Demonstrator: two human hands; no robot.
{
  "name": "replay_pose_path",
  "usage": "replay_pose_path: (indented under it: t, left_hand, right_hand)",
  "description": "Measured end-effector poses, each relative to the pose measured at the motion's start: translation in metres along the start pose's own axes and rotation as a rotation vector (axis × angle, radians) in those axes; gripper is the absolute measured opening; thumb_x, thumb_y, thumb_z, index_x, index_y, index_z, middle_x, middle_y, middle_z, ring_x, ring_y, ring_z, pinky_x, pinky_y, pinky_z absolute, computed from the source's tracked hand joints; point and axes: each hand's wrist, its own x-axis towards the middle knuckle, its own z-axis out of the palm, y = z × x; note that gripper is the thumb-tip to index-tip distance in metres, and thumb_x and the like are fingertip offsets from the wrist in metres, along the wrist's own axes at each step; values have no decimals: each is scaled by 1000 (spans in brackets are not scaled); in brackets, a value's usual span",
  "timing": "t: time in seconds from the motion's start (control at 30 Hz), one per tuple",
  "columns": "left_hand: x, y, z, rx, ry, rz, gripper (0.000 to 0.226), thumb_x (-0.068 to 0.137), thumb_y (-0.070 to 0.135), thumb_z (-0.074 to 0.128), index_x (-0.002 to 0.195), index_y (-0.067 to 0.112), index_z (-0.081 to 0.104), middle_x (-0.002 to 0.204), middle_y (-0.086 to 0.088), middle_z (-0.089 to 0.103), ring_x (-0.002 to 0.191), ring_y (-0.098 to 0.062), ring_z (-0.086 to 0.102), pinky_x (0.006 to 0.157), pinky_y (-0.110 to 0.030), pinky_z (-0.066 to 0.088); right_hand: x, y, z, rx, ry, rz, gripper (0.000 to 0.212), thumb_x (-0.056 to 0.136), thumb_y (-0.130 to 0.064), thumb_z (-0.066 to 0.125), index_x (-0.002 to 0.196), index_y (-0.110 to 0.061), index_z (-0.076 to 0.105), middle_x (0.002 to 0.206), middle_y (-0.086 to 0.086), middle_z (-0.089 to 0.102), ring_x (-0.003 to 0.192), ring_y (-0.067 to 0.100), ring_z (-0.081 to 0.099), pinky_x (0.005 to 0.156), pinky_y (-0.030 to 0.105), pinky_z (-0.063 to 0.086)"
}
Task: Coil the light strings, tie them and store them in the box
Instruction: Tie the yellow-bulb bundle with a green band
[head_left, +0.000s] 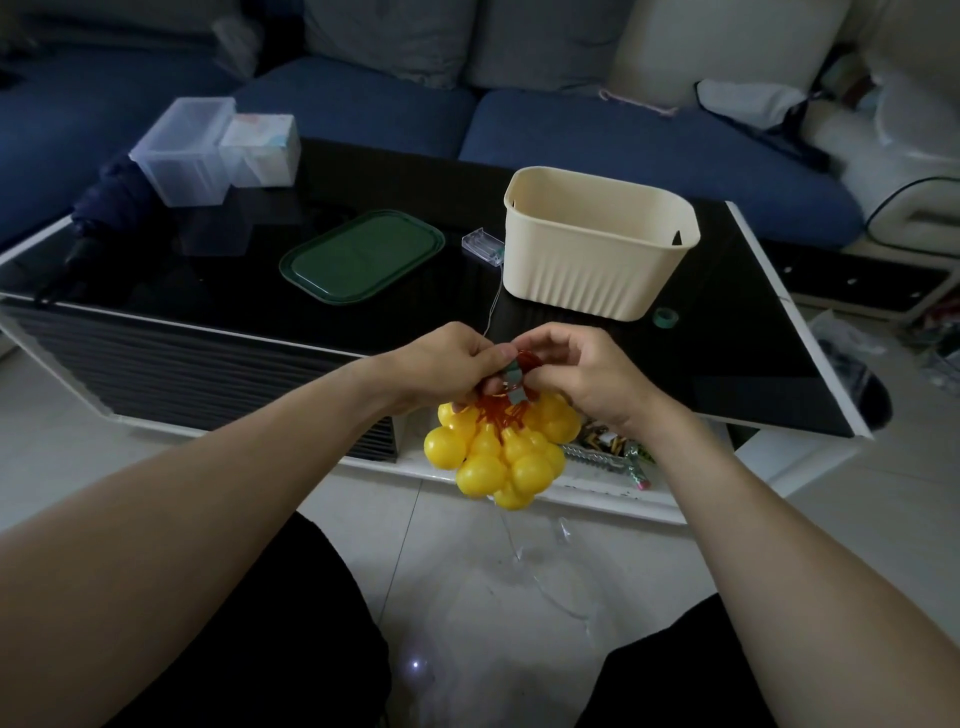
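A bunch of yellow bulb lights (501, 452) on orange wire hangs in front of the table edge. My left hand (449, 358) and my right hand (576, 371) both pinch the gathered wires at the top, where a strip of green tape (513, 379) wraps around them. A thin wire runs from the bunch up to a clear battery case (482, 247) on the table. The cream ribbed box (597, 241) stands open just behind my hands. Its dark green lid (362, 255) lies flat to the left. A green tape roll (665, 317) sits by the box's front right corner.
The black glass table (260, 306) has a clear plastic container (182, 150) and a tissue pack (262, 148) at the back left, with a dark umbrella (98, 218) beside them. A blue sofa (623, 140) stands behind. Another thin light string (540, 577) lies on the floor between my knees.
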Motion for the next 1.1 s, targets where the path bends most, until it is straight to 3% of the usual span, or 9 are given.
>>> replay_pose_path:
  t: [0.1,0.23,0.37,0.53,0.73,0.9,1.1]
  left_hand:
    - [2,0,2,14,27,15,48,104,37,45,65,10,54,54,-3,44,42,-8,37,45,-18,36]
    - [3,-2,1,18,44,19,48,104,37,45,65,10,54,57,-5,45,46,-11,39,48,-21,37]
    - [2,-3,0,11,41,11,48,104,37,44,66,10,54,55,-2,45,43,-8,38,46,-19,37]
    - [1,0,0,-18,26,14,46,104,35,44,68,9,54,54,-2,44,42,-9,37,47,-21,38]
    - [1,-3,-1,-77,8,46,42,103,34,47,77,5,60,69,-13,51,51,-13,39,54,-28,38]
    - [0,-5,1,-106,-18,32,47,104,33,46,92,-10,62,74,-16,49,49,-12,37,50,-22,37]
    - [-4,-3,-1,-207,-131,11,46,106,29,38,68,9,54,53,4,48,48,-10,37,51,-20,39]
  right_hand:
    - [2,1,4,67,2,58,21,88,3,70,102,-13,70,90,6,74,78,6,71,72,17,52]
    - [4,5,3,31,-26,46,26,85,-3,76,106,-16,68,101,9,75,92,10,72,84,24,56]
    - [4,4,0,30,-78,45,37,82,8,75,106,-19,67,103,9,74,94,12,72,83,24,56]
    - [8,5,8,-44,17,17,46,76,20,67,97,-21,67,97,5,73,90,10,70,81,24,55]
    - [9,7,6,-69,91,-25,44,73,14,76,91,-26,68,92,1,75,86,11,71,83,28,56]
    - [8,9,8,-107,119,-66,41,77,12,77,91,-25,67,91,1,74,82,7,70,79,22,55]
    - [7,9,17,-225,185,-140,39,79,9,73,90,-28,65,87,-9,71,78,-3,68,72,14,51]
